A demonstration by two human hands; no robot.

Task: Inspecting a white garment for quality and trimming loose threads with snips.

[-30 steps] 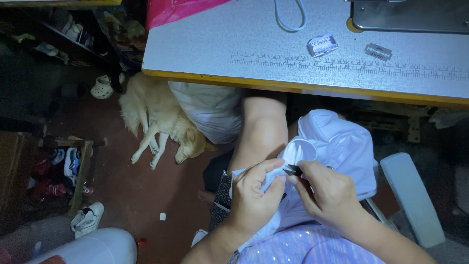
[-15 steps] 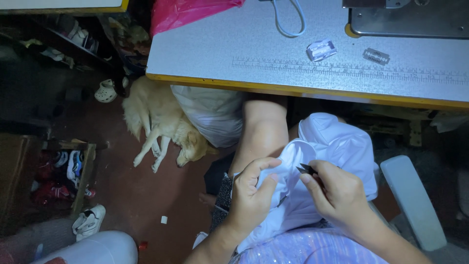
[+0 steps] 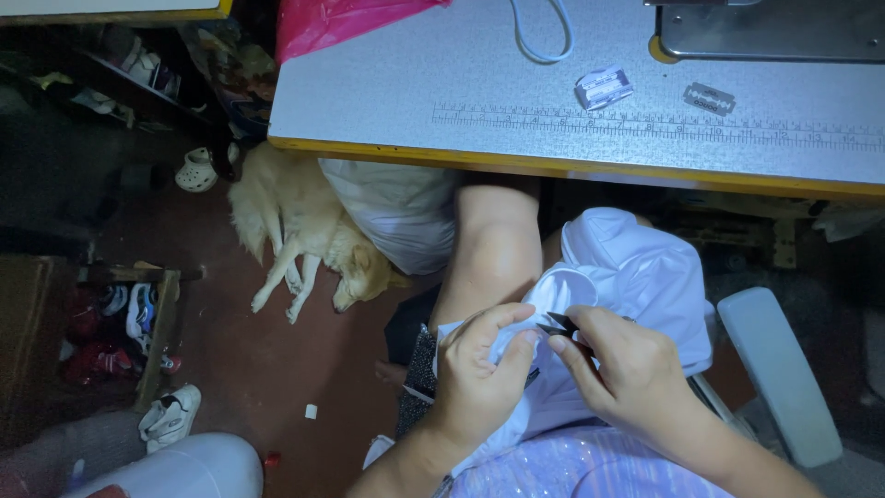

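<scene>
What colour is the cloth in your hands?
White cloth, clearest in the head view, pinched by both hands.

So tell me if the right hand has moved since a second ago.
No: the right hand, gripping the dark tool, sits just as far below the table's yellow edge.

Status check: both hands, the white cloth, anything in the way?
Left hand pinches white cloth garment on lap. Right hand grips small dark snips, tips at the fabric. Nothing between hands; grey sewing table edge ahead.

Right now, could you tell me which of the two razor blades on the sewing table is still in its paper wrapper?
The left one: the wrapped razor blade sits in crumpled white paper nearer the white cord. The bare razor blade to its right shows plain metal. Both lie above the printed ruler.
</scene>
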